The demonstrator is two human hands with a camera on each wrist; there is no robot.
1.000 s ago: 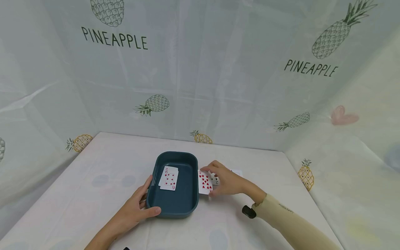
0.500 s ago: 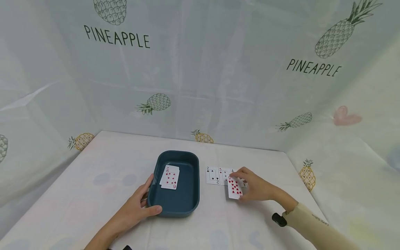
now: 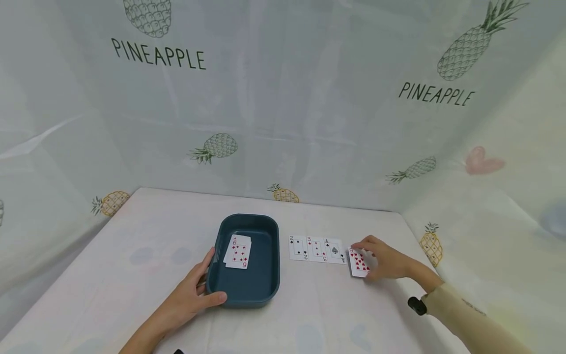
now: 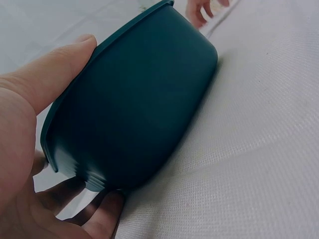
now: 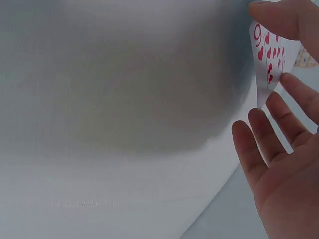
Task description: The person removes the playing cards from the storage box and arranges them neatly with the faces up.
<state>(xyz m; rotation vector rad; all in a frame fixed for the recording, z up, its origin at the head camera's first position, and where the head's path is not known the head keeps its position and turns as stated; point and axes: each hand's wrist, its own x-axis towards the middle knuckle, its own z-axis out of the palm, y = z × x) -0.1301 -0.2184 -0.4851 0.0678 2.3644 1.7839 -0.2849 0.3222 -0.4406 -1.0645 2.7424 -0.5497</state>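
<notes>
Between thumb and fingers my right hand (image 3: 389, 259) pinches a nine of hearts playing card (image 3: 358, 263). In the right wrist view the same card (image 5: 270, 55) is seen edge-on, thumb at one end and fingertips at the other. Just left of it, a row of face-up cards lies on the table: two of spades (image 3: 298, 248), three of diamonds (image 3: 317, 249) and ace of spades (image 3: 334, 251). My left hand (image 3: 190, 295) grips the left side of a dark teal tray (image 3: 265, 290), thumb over the rim. A six of diamonds (image 3: 239, 253) tops the cards inside the tray.
The white-clothed table (image 3: 177, 216) ends at a pineapple-printed curtain (image 3: 283, 123) behind and at both sides. A black wrist strap piece (image 3: 417, 306) hangs below the right sleeve (image 3: 468, 314).
My right hand has carried the nine of hearts rightward, from beside the tray to just past the ace, uncovering the row of cards. The left hand and tray stay put.
</notes>
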